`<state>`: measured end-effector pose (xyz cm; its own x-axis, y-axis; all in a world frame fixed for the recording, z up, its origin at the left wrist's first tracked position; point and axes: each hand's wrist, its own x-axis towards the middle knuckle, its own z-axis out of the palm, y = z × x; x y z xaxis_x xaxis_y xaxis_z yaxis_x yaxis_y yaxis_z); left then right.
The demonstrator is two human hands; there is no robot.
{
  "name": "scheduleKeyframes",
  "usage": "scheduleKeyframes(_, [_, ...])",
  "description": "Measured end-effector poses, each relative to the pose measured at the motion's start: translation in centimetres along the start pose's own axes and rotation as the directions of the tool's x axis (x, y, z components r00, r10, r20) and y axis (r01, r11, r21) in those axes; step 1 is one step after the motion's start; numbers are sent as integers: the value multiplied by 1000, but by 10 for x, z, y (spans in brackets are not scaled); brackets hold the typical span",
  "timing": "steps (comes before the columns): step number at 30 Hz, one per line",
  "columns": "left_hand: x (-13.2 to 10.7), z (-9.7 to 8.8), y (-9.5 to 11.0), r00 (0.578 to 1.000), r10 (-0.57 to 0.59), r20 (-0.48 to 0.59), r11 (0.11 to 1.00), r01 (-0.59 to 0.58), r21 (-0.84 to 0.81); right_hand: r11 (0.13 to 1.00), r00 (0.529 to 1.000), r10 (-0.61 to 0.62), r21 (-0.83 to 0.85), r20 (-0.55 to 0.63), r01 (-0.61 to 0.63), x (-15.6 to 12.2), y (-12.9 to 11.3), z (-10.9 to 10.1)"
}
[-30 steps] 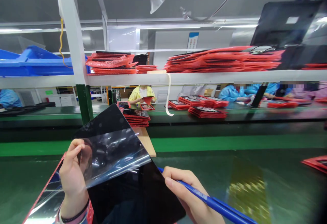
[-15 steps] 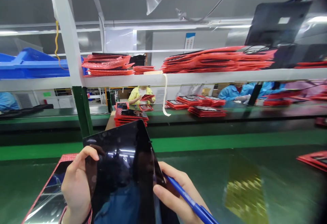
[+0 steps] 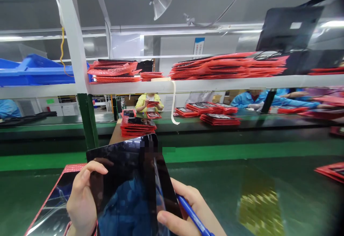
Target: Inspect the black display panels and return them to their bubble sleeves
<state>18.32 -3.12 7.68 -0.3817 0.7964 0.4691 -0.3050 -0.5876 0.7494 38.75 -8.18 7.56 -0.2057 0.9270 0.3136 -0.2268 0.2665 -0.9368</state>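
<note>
A glossy black screen panel [image 3: 129, 185] is held up in front of me, tilted, with blue clothing and lamps mirrored in it. My left hand [image 3: 83, 196] grips its left edge, the fingers curled round onto the face. At the right edge, my right hand [image 3: 193, 207] holds the panel with the thumb on its front. A blue pen [image 3: 192, 212] is also tucked in that hand, its tip against the panel's edge. Behind my left hand lies another dark panel [image 3: 57, 196] on red bubble wrap [image 3: 72, 168], partly hidden.
Red-wrapped stacks [image 3: 137, 125] stand beyond the green bench [image 3: 215, 193]; more [image 3: 228, 66] fill the shelf [image 3: 204, 84] above. A blue bin [image 3: 37, 71] is at left. Yellowish film [image 3: 260, 203] and a red packet [image 3: 331, 171] lie to the right. Co-workers [image 3: 149, 103] sit opposite.
The panel has dropped slightly in view and tipped, so its reflections have shifted. My right thumb sits lower on it. At the far right, a co-worker's blue sleeves now reach across.
</note>
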Motion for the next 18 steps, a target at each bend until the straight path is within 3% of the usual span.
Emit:
scheduleKeyframes(4, [0,-1,0,991,126,38,989,-129,66,992,997,-53,-120,-61,45,-2,11,-7])
scheduleKeyframes(7, [2,-4,-2,967,240,89,963,-249,100,937,972,-205,-311,-117,160,-4,19,-13])
scheduleKeyframes(9, [2,-6,-3,951,285,120,949,-298,103,867,941,-331,-414,-64,277,-5,22,-15])
scheduleKeyframes(11, [2,-6,-2,943,297,149,941,-316,121,746,880,-474,-518,28,418,-6,21,-16])
scheduleKeyframes(15, [1,-3,4,931,320,176,927,-346,146,357,671,-708,-710,218,607,-7,18,-16])
scheduleKeyframes(16, [1,-2,6,927,329,179,923,-356,145,275,638,-725,-740,259,613,-7,17,-17])
scheduleKeyframes(18, [0,-2,7,925,327,191,922,-357,150,180,613,-727,-776,310,605,-8,17,-18])
